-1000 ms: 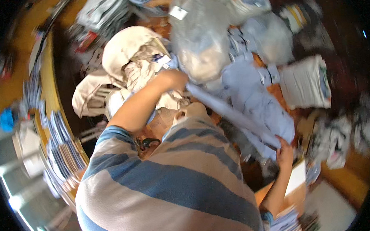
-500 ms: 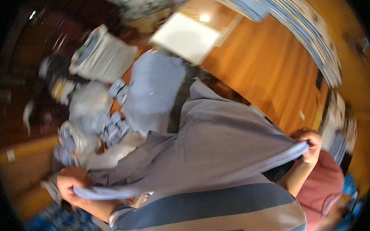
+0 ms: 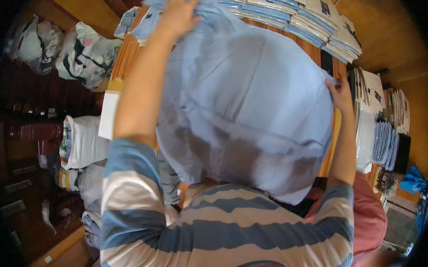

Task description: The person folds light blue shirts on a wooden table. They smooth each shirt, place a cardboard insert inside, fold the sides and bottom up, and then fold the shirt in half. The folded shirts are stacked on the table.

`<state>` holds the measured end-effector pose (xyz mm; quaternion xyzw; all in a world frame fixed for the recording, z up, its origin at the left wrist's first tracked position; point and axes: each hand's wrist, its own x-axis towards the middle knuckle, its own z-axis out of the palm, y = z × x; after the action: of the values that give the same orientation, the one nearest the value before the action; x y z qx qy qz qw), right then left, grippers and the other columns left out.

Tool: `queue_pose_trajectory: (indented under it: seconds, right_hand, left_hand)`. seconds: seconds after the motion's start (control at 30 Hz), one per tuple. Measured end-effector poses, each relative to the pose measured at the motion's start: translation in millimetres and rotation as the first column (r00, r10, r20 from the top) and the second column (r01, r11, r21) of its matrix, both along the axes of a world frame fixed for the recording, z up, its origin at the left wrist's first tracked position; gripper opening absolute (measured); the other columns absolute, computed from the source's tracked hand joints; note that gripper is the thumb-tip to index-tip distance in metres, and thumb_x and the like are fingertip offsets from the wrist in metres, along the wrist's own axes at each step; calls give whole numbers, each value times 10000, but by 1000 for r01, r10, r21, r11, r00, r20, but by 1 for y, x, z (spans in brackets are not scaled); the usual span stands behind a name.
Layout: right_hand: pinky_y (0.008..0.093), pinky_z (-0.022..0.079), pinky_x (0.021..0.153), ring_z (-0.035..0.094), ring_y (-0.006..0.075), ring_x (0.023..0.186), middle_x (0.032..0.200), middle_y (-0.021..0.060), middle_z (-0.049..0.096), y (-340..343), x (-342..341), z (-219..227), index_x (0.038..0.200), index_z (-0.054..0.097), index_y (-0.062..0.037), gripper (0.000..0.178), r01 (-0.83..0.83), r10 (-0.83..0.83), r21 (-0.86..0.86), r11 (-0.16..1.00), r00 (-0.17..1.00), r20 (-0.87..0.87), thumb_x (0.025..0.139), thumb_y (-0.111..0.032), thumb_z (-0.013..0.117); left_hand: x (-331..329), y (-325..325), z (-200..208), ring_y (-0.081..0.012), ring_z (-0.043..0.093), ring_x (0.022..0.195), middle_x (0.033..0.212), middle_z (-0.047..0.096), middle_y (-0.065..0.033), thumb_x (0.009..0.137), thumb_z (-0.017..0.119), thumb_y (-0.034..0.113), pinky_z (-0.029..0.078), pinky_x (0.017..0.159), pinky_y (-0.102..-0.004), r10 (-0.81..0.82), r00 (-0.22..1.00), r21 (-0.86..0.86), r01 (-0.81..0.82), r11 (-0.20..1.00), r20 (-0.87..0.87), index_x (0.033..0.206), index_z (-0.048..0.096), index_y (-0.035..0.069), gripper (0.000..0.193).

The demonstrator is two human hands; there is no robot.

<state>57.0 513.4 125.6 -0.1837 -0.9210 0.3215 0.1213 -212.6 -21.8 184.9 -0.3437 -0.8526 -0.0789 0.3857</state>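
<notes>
A light blue shirt [image 3: 250,83] lies spread over the wooden table, its lower part hanging over the near edge toward my body. My left hand [image 3: 178,18] rests at the shirt's far left end, fingers apart and slightly blurred, on bunched cloth. At the right side of the cloth, my right hand [image 3: 341,92] pinches the shirt's edge between thumb and fingers. Both arms reach forward. Shadows of my arms and head fall across the fabric.
Piles of folded, bagged shirts [image 3: 295,13] line the table's far edge. More folded stacks [image 3: 386,141] stand at the right. Plastic bags [image 3: 86,55] and a white sack [image 3: 83,140] lie to the left. Someone in a reddish garment [image 3: 370,212] is close at my right.
The shirt has moved from in front of my body onto the table, spread out. My left hand has swung far forward and loosened; my right hand has moved forward, keeping the edge.
</notes>
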Motion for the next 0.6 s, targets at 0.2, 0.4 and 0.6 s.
queue_pose_trajectory:
  seconds: [0.2,0.4,0.6]
  right_hand:
    - [489,464,1114,568,463,1345,1415,345,587,-79,129,-86,1431,539,93,775,304,-325,186,934,942,90,965,-490,748]
    - [425,566,851,730,327,972,991,192,745,-175,227,-94,1244,629,48,717,443,-454,130,887,783,426,842,-493,870]
    - [366,545,771,693,214,862,865,88,725,-101,237,-170,1095,700,54,502,432,-386,-430,793,902,195,856,-353,870]
  left_hand:
    - [200,-27,-110,-400,618,1177,1257,653,-196,942,749,176,503,1015,-467,-35,836,292,-152,944,548,1321,661,57,408]
    - [458,-177,-241,-233,556,1041,1110,572,-104,868,882,273,491,900,-380,184,221,177,-957,228,958,1190,552,-1,537]
    - [403,-185,-300,-326,534,1373,1460,590,-203,748,956,432,414,1165,-447,-163,-150,77,-458,886,975,1465,530,-14,945]
